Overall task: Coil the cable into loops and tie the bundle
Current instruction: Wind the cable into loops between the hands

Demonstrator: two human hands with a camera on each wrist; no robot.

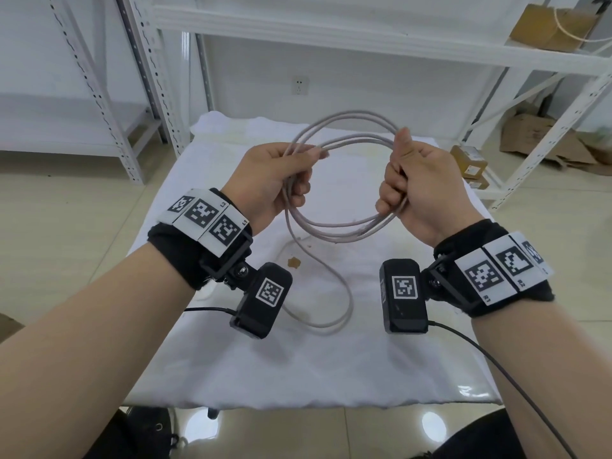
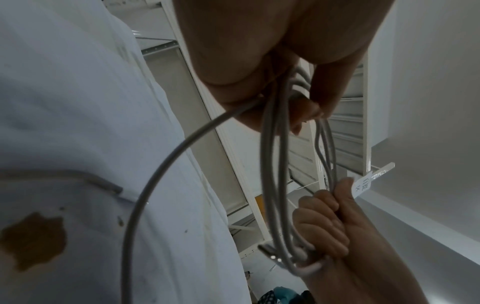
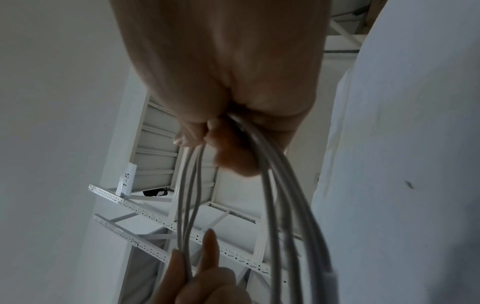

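Note:
A grey cable [image 1: 344,223] is wound into several loops held up above the white-covered table [image 1: 381,359]. My left hand [image 1: 281,175] grips the loops on their left side, fingers curled round the strands. My right hand [image 1: 410,180] is fisted round the right side of the coil, thumb up. A loose tail of the cable [image 1: 334,313] hangs down from the left hand and curves over the cloth. In the left wrist view the cable [image 2: 272,164] runs from my left hand [image 2: 285,82] to the right hand [image 2: 322,226]. In the right wrist view the strands [image 3: 280,195] leave my right hand [image 3: 233,123].
The white cloth carries a brown stain [image 1: 293,262] near its middle. White metal shelving [image 1: 331,31] stands behind and to both sides. Cardboard boxes [image 1: 470,162] sit on the floor at the right. Camera leads [image 1: 496,366] trail from my wrists.

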